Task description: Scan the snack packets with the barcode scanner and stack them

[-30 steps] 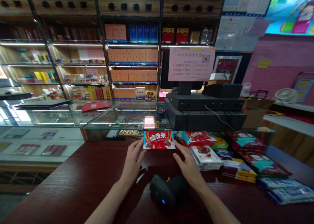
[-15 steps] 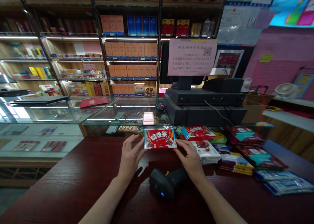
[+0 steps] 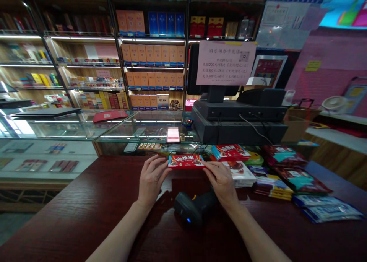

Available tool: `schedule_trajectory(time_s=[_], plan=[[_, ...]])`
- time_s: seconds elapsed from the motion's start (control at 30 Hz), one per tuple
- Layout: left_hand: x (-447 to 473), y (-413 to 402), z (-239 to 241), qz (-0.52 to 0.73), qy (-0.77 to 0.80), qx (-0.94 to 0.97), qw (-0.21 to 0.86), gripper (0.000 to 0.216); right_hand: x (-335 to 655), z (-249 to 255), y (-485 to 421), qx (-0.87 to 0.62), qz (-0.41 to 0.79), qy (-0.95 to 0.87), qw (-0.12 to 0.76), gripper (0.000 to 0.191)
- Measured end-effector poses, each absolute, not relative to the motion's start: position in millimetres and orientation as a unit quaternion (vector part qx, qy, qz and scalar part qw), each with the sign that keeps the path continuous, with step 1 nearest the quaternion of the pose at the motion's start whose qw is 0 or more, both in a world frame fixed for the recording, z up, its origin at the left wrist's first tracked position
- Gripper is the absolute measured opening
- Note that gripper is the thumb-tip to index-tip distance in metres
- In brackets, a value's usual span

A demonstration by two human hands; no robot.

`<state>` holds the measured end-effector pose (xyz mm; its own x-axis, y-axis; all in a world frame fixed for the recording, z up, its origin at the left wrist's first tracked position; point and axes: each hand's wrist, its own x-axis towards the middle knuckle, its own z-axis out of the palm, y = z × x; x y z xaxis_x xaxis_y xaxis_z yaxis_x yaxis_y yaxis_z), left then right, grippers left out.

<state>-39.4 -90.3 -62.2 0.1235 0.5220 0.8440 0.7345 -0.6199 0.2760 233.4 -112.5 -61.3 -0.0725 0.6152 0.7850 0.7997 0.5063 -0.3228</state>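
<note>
A small red snack box [image 3: 185, 161] with white lettering and blue ends is held above the counter, tilted so its front looks thin. My left hand [image 3: 151, 176] pinches its left end between thumb and fingers. At the opposite end, my right hand [image 3: 222, 178] grips it the same way. Below and between my forearms lies a black barcode scanner [image 3: 190, 208] with a blue light, its handle running under my right hand. Just beyond the right hand sit a stack of red and blue snack boxes [image 3: 231, 152] and a white box [image 3: 239, 174] with a chocolate picture.
Brown and teal bags [image 3: 301, 179], yellow and purple packs [image 3: 272, 187] and blue-white packets [image 3: 328, 208] lie along the right of the dark wooden counter [image 3: 86, 208]. A glass display case [image 3: 155, 120] and a black register [image 3: 241, 120] stand behind.
Both hands have tipped the snack box, so its front face appears much flatter than before. The camera view has dipped or shifted slightly; the scanner stays put.
</note>
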Motion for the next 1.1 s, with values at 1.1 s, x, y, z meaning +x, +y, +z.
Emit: schedule_trajectory(time_s=[1.1], plan=[[-35, -91, -70, -0.388, -0.423, -0.819, 0.005, 0.092, 228, -50, -110, -0.593, 0.203, -0.61, 0.485, 0.039]])
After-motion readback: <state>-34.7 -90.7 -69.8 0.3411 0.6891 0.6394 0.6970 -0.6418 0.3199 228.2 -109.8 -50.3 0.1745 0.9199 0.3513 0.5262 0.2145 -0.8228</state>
